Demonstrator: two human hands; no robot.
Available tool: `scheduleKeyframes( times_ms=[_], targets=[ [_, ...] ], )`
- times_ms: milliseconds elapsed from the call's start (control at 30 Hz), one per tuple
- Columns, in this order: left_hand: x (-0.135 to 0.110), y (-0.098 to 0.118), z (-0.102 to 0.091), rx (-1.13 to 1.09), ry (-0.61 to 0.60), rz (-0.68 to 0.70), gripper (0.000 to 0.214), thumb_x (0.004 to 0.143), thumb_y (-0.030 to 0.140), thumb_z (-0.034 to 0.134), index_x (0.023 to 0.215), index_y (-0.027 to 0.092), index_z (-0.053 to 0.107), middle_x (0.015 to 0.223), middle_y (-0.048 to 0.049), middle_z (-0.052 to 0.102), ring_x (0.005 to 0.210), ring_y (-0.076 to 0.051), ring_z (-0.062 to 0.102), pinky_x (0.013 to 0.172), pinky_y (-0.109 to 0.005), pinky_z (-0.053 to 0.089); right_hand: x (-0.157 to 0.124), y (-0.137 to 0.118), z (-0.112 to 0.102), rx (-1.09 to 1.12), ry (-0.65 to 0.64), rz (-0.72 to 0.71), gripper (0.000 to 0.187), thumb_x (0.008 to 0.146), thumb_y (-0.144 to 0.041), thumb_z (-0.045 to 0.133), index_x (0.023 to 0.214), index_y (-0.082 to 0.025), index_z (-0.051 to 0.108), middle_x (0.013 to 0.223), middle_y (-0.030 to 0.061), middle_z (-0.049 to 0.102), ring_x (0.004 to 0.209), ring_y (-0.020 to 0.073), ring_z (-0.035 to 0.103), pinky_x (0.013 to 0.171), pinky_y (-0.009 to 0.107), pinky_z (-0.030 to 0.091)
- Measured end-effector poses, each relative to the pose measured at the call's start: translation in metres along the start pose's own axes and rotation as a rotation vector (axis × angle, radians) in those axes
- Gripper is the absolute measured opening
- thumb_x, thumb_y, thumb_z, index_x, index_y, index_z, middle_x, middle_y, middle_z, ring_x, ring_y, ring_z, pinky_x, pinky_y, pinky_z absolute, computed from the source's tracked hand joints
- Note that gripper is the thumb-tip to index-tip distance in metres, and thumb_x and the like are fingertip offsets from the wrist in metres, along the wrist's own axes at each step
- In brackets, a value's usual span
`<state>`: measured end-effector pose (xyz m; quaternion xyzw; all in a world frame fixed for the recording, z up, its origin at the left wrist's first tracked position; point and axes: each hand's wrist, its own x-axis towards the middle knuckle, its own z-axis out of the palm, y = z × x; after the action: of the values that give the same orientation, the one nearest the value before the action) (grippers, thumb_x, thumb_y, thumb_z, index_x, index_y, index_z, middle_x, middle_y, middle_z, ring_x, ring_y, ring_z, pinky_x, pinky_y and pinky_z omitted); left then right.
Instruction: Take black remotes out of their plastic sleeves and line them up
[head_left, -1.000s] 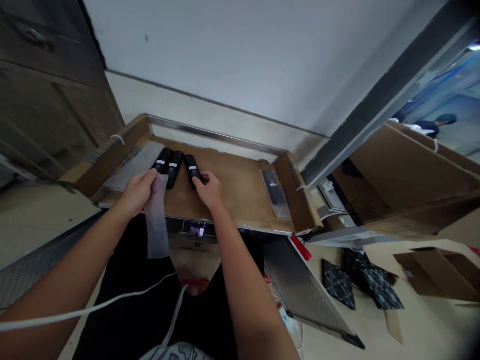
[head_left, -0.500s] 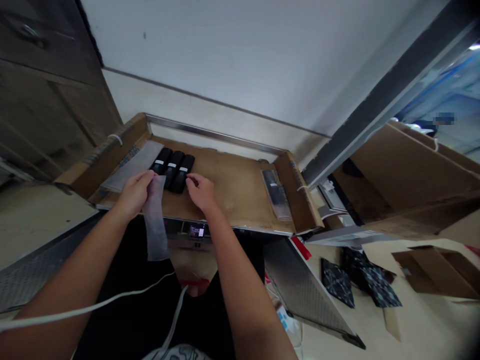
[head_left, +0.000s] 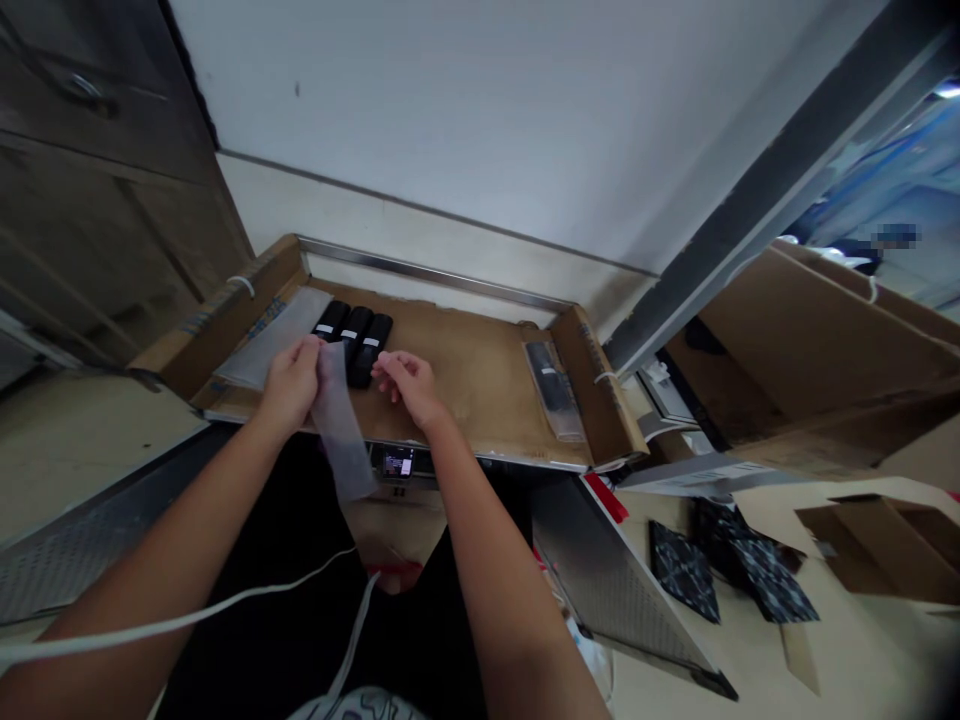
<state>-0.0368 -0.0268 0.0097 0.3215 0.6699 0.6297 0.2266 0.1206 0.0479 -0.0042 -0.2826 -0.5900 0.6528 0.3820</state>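
My left hand (head_left: pixel 292 380) pinches the top of a long clear plastic sleeve (head_left: pixel 343 430) that hangs down over the near edge of a cardboard-lined tray (head_left: pixel 480 370). My right hand (head_left: pixel 409 385) hovers just right of the sleeve with fingers loosely curled and nothing in them. Three black remote-like devices (head_left: pixel 354 335) with white labels lie side by side on the cardboard right behind both hands. A stack of flat clear sleeves (head_left: pixel 274 325) lies to their left.
One bagged black device (head_left: pixel 551 385) lies at the tray's right end. Open cardboard boxes (head_left: pixel 817 340) stand to the right, with dark patterned pouches (head_left: pixel 731 570) on the beige surface. A white cable (head_left: pixel 187 615) crosses my lap. A metal mesh panel (head_left: pixel 607 580) leans below the tray.
My right hand pushed the third black device against the other two, let it go and drew back. My left hand swung the hanging sleeve rightwards toward my right hand.
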Motion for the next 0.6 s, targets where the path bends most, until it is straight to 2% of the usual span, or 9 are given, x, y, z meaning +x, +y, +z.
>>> scheduleKeyframes(
  times_ms=[33, 100, 200, 267, 500, 600],
  targets=[
    [0.0, 0.004, 0.008, 0.013, -0.004, 0.056, 0.031, 0.09, 0.043, 0.051, 0.079, 0.017, 0.063, 0.055, 0.004, 0.048, 0.05, -0.011, 0.043, 0.046, -0.021, 0.033, -0.003, -0.004, -0.001, 0.005, -0.058, 0.014, 0.037, 0.077, -0.056, 0.066, 0.075, -0.019, 0.065, 0.078, 0.0017, 0.067, 0.058, 0.0092, 0.055, 0.043, 0.018, 0.035],
    [0.001, 0.009, 0.024, 0.023, -0.038, 0.15, 0.028, 0.091, 0.042, 0.049, 0.086, 0.018, 0.064, 0.053, 0.0043, 0.048, 0.044, -0.011, 0.043, 0.042, -0.022, 0.031, -0.006, -0.008, -0.002, 0.027, -0.07, 0.025, 0.036, 0.074, -0.055, 0.069, 0.075, -0.019, 0.066, 0.077, 0.001, 0.066, 0.06, 0.0095, 0.056, 0.044, 0.018, 0.037],
    [0.003, 0.008, 0.042, 0.011, -0.088, 0.2, 0.027, 0.089, 0.044, 0.052, 0.096, 0.02, 0.063, 0.057, 0.0039, 0.054, 0.041, -0.01, 0.045, 0.041, -0.021, 0.032, -0.005, -0.006, -0.005, 0.108, 0.038, 0.04, 0.032, 0.071, -0.051, 0.071, 0.074, -0.02, 0.064, 0.07, -0.0017, 0.063, 0.058, 0.0092, 0.056, 0.046, 0.018, 0.04],
    [0.002, 0.004, 0.048, 0.032, -0.078, 0.204, 0.029, 0.087, 0.045, 0.055, 0.098, 0.02, 0.063, 0.06, 0.0031, 0.057, 0.043, -0.01, 0.046, 0.043, -0.021, 0.035, -0.003, -0.003, -0.006, 0.152, 0.085, 0.05, 0.03, 0.07, -0.048, 0.072, 0.074, -0.02, 0.063, 0.065, -0.0033, 0.06, 0.056, 0.0089, 0.054, 0.047, 0.019, 0.042],
    [-0.011, -0.006, 0.041, -0.023, -0.069, 0.153, 0.033, 0.086, 0.043, 0.059, 0.107, 0.019, 0.065, 0.057, 0.0037, 0.053, 0.043, -0.009, 0.044, 0.041, -0.02, 0.033, -0.001, 0.002, -0.003, 0.076, 0.102, 0.006, 0.024, 0.071, -0.043, 0.07, 0.07, -0.02, 0.061, 0.059, -0.0061, 0.054, 0.052, 0.0086, 0.049, 0.049, 0.02, 0.043],
    [-0.012, -0.006, 0.036, -0.11, -0.057, 0.101, 0.032, 0.086, 0.043, 0.058, 0.108, 0.02, 0.064, 0.058, 0.0044, 0.053, 0.043, -0.01, 0.047, 0.042, -0.02, 0.038, -0.001, 0.003, -0.003, 0.075, 0.125, 0.001, 0.022, 0.072, -0.04, 0.067, 0.067, -0.02, 0.059, 0.059, -0.0062, 0.052, 0.053, 0.009, 0.048, 0.05, 0.02, 0.042]
  ],
)
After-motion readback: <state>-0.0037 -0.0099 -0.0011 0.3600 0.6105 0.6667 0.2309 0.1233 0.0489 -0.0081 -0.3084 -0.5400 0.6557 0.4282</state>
